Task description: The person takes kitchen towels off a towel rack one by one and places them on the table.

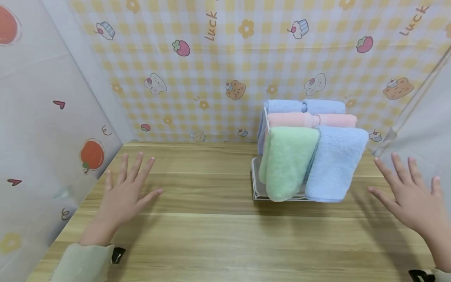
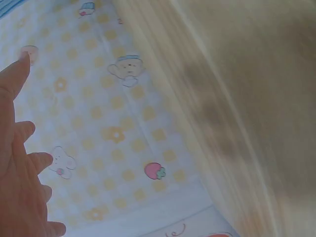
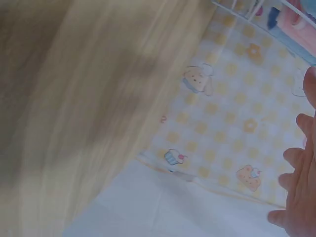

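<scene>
My left hand hovers over the left side of the table with its fingers spread, holding nothing. On the far right, my right hand is spread the same way, also holding nothing, a little to the right of a white wire rack. Over this rack hang folded towels: a green towel and a blue towel in front, a pink towel behind them, and light blue cloth at the back. The towels hide most of the rack. In the right wrist view, part of the pink towel shows at the top corner.
A wood-grain table lies beneath both hands. Behind it hangs a yellow checked cloth with cartoon prints. A white printed sheet borders the left side, and a pale sheet the right.
</scene>
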`<state>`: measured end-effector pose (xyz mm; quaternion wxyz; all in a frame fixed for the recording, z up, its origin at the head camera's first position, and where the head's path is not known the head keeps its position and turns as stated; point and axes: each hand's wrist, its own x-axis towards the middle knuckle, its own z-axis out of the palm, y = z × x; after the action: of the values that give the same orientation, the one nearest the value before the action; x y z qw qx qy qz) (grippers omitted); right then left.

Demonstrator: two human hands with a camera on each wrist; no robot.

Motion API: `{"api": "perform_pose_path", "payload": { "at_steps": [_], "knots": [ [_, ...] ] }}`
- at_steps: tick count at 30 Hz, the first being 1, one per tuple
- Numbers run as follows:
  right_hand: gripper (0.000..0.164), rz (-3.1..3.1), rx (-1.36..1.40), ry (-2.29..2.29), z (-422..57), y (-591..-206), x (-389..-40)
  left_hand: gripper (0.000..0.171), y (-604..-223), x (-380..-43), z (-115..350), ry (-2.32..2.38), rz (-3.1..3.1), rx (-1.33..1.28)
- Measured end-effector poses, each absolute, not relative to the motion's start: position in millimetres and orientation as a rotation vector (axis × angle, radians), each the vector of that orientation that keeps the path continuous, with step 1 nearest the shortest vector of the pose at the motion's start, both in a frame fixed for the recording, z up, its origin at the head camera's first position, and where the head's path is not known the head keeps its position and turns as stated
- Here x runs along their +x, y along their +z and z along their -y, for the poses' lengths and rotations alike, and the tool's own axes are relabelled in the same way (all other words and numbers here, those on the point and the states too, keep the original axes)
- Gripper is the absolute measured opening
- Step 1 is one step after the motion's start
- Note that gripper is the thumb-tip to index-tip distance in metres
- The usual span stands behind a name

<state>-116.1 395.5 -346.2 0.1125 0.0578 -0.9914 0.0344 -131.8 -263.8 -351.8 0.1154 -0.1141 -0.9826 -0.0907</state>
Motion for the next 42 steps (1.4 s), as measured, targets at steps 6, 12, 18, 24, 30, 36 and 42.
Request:
{"api": "perform_pose_path", "payload": {
  "at_steps": [6,12,18,24,30,36,42],
  "knots": [
    [0.075,2.810,0.229,0.200,-390,-334,-119,0.087,-343,-134,248,-0.341,2.843,-0.367],
    [0.068,2.688,0.358,0.402,-385,-321,-121,0.082,-336,-144,230,-0.401,2.815,-0.466],
    [0.060,2.574,0.445,0.500,-373,-312,-125,0.076,-329,-151,213,-0.431,2.812,-0.526],
    [0.057,2.475,0.472,0.571,-363,-306,-130,0.069,-320,-161,191,-0.541,2.766,-0.615],
    [0.056,2.435,0.324,0.755,-352,-303,-128,0.067,-309,-166,166,-0.691,2.735,-0.675],
    [0.048,2.345,0.271,0.933,-341,-297,-132,0.066,-302,-168,140,-0.785,2.663,-0.733],
    [0.041,2.228,0.271,1.042,-332,-293,-140,0.064,-294,-173,111,-0.864,2.529,-0.846]
  ]
}}
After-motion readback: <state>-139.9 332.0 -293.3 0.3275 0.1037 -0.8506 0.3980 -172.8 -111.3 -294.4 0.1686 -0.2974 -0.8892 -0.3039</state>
